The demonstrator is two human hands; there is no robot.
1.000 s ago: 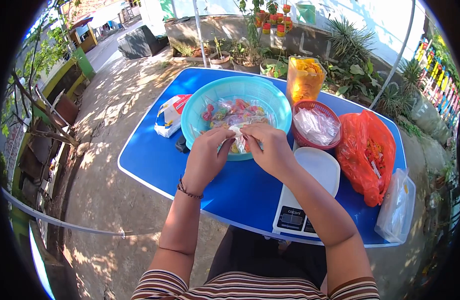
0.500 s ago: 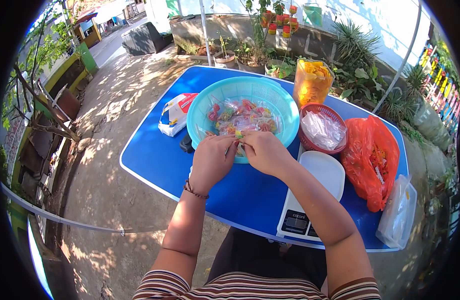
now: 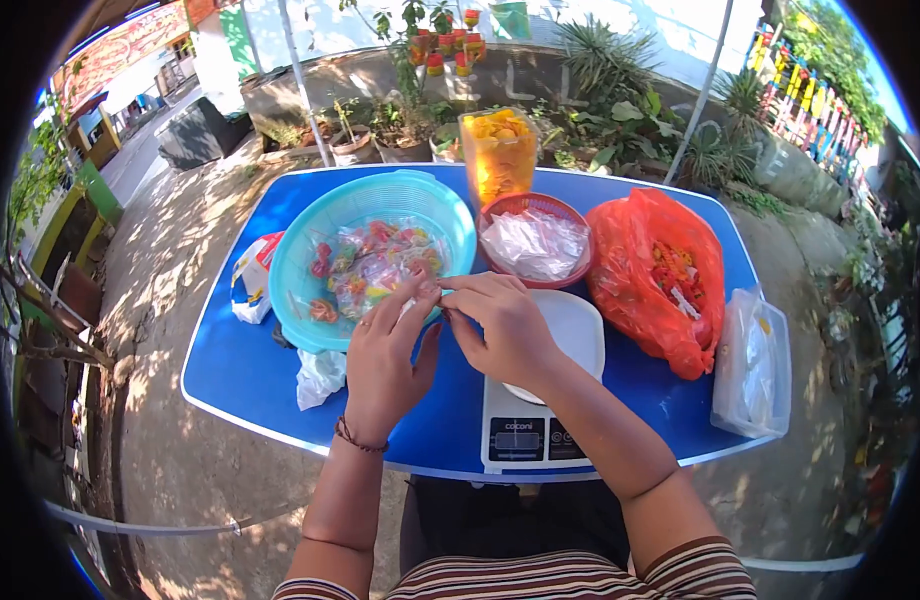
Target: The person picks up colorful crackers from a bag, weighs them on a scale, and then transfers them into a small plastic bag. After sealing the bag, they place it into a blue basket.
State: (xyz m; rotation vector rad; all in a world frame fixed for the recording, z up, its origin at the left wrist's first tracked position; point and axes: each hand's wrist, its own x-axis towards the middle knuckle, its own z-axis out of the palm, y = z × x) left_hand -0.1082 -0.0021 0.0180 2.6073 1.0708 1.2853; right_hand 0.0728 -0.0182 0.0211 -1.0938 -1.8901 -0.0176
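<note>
My left hand [image 3: 392,335] is at the front right rim of a turquoise plastic basin [image 3: 298,235], fingers reaching forward and closed at the tips. Meeting it fingertip to fingertip, my right hand [image 3: 505,325] is pinched above the gap between the basin and a white digital kitchen scale [image 3: 570,335]. Whatever small thing lies between the fingers is too hidden to name. Inside the basin are several small clear packets [image 3: 380,255] with red, yellow and green contents. Part of the scale's platform is covered by my right hand and forearm.
Behind the scale stands a red basket [image 3: 488,212] of clear plastic bags [image 3: 540,243]. An orange-filled clear container [image 3: 500,155] is at the back. On the right are a red plastic bag [image 3: 630,270] and a clear box [image 3: 778,385]. Crumpled plastic [image 3: 320,375] lies left on the blue table [image 3: 430,430].
The view has turned right, so the table appears further left. Both hands have moved from over the basin's front to its right rim, nearer the scale. Crumpled plastic now shows beside my left wrist.
</note>
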